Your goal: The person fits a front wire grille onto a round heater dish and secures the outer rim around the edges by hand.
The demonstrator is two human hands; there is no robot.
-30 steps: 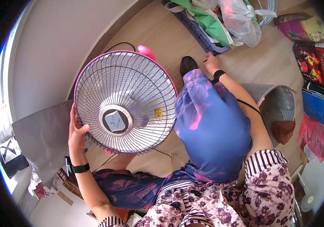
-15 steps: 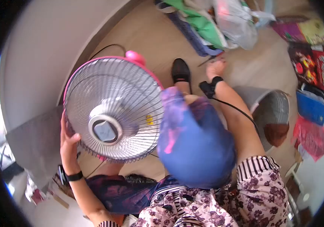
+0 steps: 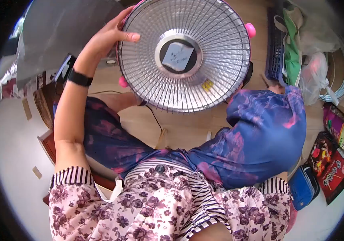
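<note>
The round electric heater (image 3: 224,52) has a wire grille, a shiny dish and a pink rim, and a pale label sits at its centre. My left hand (image 3: 113,34) grips the heater's left rim, with the thumb lying over the front of the grille. It tilts toward me between my legs. My right hand (image 3: 276,88) is mostly hidden behind my raised knee, at the right. Beside it shows a thin stick-like tool (image 3: 265,80), whose kind I cannot make out.
A blue basket (image 3: 273,50), a green bag (image 3: 290,44) and a clear plastic bag (image 3: 316,76) lie at the upper right. Colourful packets (image 3: 330,166) and a blue pouch (image 3: 302,186) are lower right. A dark cord (image 3: 154,117) runs across the floor below the heater.
My view has turned, and the heater sits higher and farther right in it, facing me more squarely. My left hand keeps its rim hold. My right hand has become mostly hidden behind my knee.
</note>
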